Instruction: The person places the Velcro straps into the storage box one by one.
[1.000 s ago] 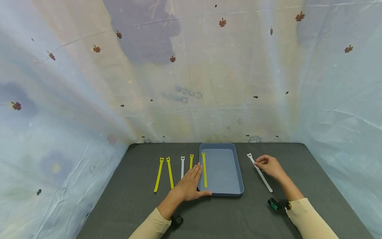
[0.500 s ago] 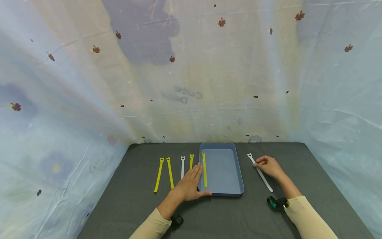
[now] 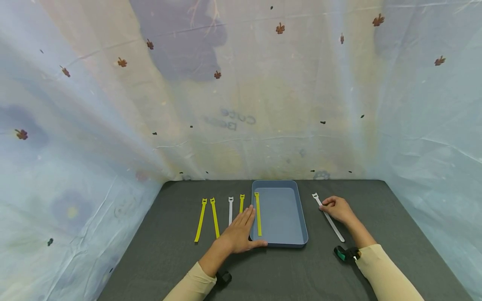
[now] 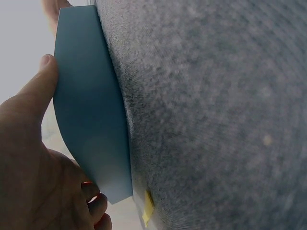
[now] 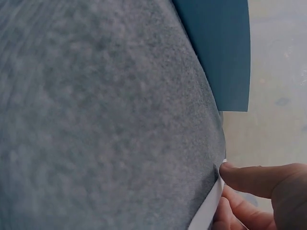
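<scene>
On the dark cloth lies a blue-grey tray point(image 3: 281, 215) with a yellow cable tie point(image 3: 258, 217) inside along its left side. My left hand point(image 3: 238, 235) rests against the tray's near left corner, fingers straight, thumb along the front wall; the left wrist view shows the thumb on the tray wall point(image 4: 91, 100). Right of the tray, my right hand point(image 3: 340, 210) pinches a white strap-type cable tie point(image 3: 334, 227) near its slotted head. In the right wrist view the white cable tie point(image 5: 208, 208) passes between thumb and fingers. Its far end is out of that view.
Left of the tray lie two yellow cable ties point(image 3: 201, 220), a white one point(image 3: 230, 211) and another yellow one point(image 3: 242, 203); my left hand partly hides some. Patterned curtains point(image 3: 241, 104) enclose the table point(image 3: 286, 271) at the back and sides.
My right wrist and forearm have shifted slightly left. The cable ties, the tray and my left hand stay where they were.
</scene>
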The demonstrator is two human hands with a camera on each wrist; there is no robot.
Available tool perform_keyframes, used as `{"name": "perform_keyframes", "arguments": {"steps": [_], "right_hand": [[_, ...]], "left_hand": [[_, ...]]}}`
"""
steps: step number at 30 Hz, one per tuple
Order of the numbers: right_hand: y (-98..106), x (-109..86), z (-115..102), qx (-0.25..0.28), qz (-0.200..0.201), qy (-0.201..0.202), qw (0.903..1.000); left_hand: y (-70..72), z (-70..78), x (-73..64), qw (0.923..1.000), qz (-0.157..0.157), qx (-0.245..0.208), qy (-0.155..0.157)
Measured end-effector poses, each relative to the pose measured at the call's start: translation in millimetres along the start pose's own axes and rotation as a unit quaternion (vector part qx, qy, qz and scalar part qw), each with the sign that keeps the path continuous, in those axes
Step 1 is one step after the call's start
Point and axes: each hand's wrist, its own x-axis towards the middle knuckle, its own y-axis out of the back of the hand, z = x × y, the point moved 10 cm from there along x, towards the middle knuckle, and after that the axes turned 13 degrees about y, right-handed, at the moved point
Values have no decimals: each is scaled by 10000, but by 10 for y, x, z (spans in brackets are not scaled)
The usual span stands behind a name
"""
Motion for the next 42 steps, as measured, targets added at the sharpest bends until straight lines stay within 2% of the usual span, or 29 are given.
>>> {"name": "perform_keyframes", "arguments": {"steps": [10,27,42], "right_hand": [[-8,9,29,-46,64,-81,9999],[5,-24,-21,-2,99,97,9999],[26,-52,-25,98,37,-127,9999]], "left_hand": [[-1,10,-3,10000,12,-30,-35],[13,21,-21,9999,-78,-131,-56],[11,9,-15,10000,-73,10,54]]}}
